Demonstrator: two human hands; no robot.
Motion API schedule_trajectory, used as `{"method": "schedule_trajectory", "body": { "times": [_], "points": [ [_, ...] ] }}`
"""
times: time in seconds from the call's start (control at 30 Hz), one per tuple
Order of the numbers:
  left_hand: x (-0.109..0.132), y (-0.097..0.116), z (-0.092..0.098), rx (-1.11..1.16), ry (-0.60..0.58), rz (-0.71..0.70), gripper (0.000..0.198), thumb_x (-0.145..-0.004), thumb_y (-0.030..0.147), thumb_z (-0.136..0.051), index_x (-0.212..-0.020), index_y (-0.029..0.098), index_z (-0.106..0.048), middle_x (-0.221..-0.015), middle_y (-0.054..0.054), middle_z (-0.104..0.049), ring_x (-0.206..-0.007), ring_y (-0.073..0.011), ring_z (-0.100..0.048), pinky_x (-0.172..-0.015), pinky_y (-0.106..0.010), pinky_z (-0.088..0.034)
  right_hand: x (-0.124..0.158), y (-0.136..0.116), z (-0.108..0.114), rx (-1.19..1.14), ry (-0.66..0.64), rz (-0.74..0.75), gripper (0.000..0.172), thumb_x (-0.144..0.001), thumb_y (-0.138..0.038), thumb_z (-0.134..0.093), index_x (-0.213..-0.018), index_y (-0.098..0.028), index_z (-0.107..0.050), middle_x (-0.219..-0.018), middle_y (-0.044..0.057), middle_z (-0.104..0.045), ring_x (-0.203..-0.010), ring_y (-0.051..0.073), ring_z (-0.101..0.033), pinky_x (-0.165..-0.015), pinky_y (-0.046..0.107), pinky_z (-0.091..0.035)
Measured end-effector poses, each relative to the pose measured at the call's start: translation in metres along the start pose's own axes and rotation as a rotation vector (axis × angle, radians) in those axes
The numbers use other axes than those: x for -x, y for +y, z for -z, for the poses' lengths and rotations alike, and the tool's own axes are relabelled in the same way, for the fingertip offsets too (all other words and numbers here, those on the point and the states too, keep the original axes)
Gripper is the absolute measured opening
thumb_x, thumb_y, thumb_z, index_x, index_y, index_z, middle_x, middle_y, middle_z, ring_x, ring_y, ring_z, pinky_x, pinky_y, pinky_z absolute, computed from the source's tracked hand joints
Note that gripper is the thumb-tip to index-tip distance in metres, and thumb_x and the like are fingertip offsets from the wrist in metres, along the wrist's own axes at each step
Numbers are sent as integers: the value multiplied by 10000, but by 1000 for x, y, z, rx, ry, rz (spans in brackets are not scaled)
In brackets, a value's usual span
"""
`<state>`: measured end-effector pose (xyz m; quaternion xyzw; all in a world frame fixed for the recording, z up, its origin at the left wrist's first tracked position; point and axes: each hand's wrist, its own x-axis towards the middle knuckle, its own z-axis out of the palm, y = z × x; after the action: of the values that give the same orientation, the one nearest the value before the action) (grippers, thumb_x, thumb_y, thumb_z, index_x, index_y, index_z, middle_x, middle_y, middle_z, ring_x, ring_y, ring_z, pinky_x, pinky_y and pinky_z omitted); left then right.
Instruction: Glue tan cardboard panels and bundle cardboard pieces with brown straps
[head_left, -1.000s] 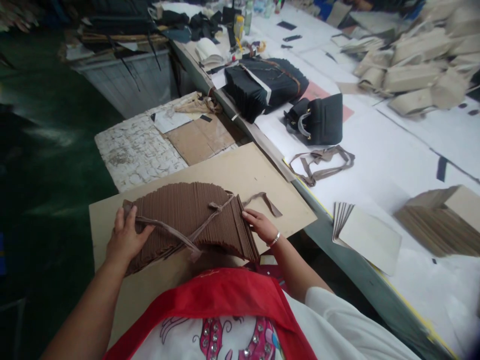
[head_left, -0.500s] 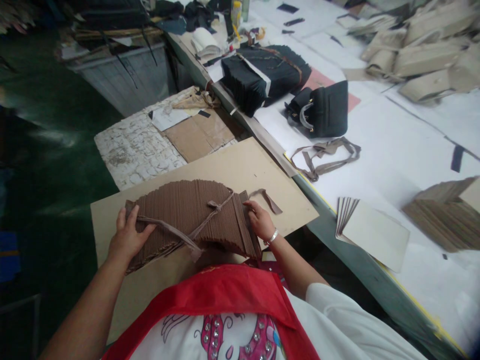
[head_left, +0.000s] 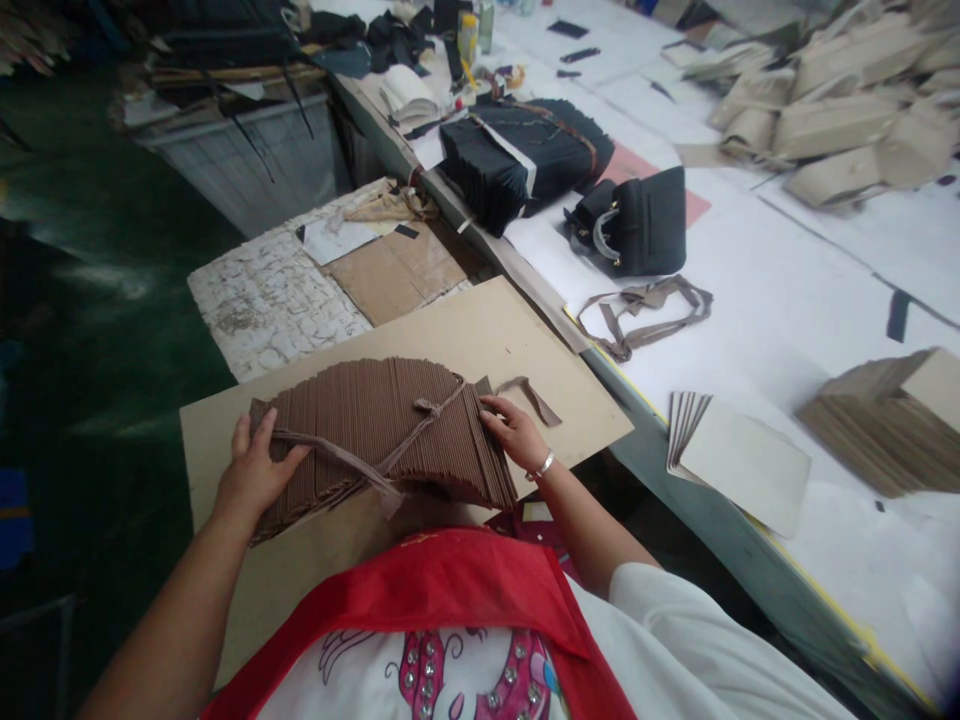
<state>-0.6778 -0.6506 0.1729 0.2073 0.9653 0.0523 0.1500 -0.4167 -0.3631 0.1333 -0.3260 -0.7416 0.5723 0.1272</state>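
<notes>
A long bundle of brown flat panels, packed on edge, lies on a beige board in front of me. A knotted brown fabric strip runs across the bundle, its loose end hanging at the near side. My left hand grips the bundle's left end, thumb on top near the strip. At the right end, my right hand, with a bracelet at the wrist, presses the outer panels inward, fingers closed on the edge. A short loose brown strip lies on the board beyond it.
The white worktable on the right carries a black handbag, a tied black bundle, a loop of strip, fanned cream panels, a stack of brown panels and beige bags. A grey bin stands behind left.
My right hand has pushed slightly left, and the outer panels at the bundle's right end now sit closer against the others. The left hand stays in place.
</notes>
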Motion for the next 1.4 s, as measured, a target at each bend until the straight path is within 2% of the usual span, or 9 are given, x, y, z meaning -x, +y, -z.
{"method": "schedule_trajectory", "body": {
  "times": [0.1, 0.23, 0.43, 0.63, 0.8, 0.97, 1.2, 1.4],
  "points": [
    [1, 1, 1, 4, 3, -2, 804, -754, 653, -422, -1427, 259, -223, -1517, -121, -72, -1337, -340, -254, -1028, -489, -326, 1, -1, 2, 16, 1, 24, 362, -837, -360, -480, -1140, -182, -566, -1115, 75, -605, -956, 180, -572, -862, 321, -444],
    [0, -2, -3, 5, 6, -8, 824, -746, 669, -431, -1427, 256, -221, -1514, -128, -76, -1339, -356, -239, -1033, -509, -314, 2, -2, 4, 57, 36, 8, 424, -830, -257, -431, -1250, -211, -465, -1043, 57, -621, -855, 170, -590, -808, 322, -458],
    [-1, -4, -5, 19, 8, -21, 818, -758, 647, -448, -1428, 237, -221, -1512, -149, -68, -1334, -380, -237, -1009, -545, -331, 0, -1, 7, 219, 33, 72, 340, -777, -172, -396, -1039, -188, -611, -1007, 53, -630, -880, 180, -574, -852, 334, -438],
    [1, 0, -3, 14, 15, -18, 815, -757, 651, -441, -1425, 236, -227, -1509, -147, -83, -1346, -357, -220, -1027, -521, -319, 0, -2, 6, 203, 48, 77, 336, -762, -141, -405, -985, -200, -649, -1035, 35, -647, -975, 171, -573, -918, 323, -418],
    [0, 0, -2, 14, -15, 7, 839, -744, 673, -430, -1431, 247, -202, -1514, -137, -57, -1338, -370, -232, -1015, -540, -325, 3, -6, 2, 134, 65, 40, 263, -832, -288, -461, -1008, -216, -644, -1035, 28, -648, -858, 150, -599, -819, 294, -469],
    [-1, 0, -3, 3, -2, 10, 819, -750, 665, -422, -1430, 259, -209, -1514, -128, -65, -1344, -357, -224, -1020, -530, -325, 8, -7, 2, 154, 78, 65, 336, -799, -422, -559, -1049, -207, -626, -1040, 47, -641, -861, 162, -592, -765, 283, -477],
    [2, 2, -1, 1, 5, -18, 825, -756, 674, -413, -1429, 242, -210, -1510, -150, -73, -1355, -346, -203, -1034, -522, -304, 7, -4, 5, 169, 60, 58, 389, -773, -459, -601, -1074, -213, -616, -1099, 58, -624, -935, 183, -584, -799, 299, -472],
    [1, -1, -2, 1, -5, -18, 828, -759, 676, -415, -1428, 233, -210, -1510, -152, -64, -1354, -346, -202, -1052, -503, -279, 6, -2, 6, 87, -12, 42, 379, -802, -433, -568, -1102, -203, -598, -1071, 53, -628, -860, 158, -598, -759, 276, -487]
  ]
}}
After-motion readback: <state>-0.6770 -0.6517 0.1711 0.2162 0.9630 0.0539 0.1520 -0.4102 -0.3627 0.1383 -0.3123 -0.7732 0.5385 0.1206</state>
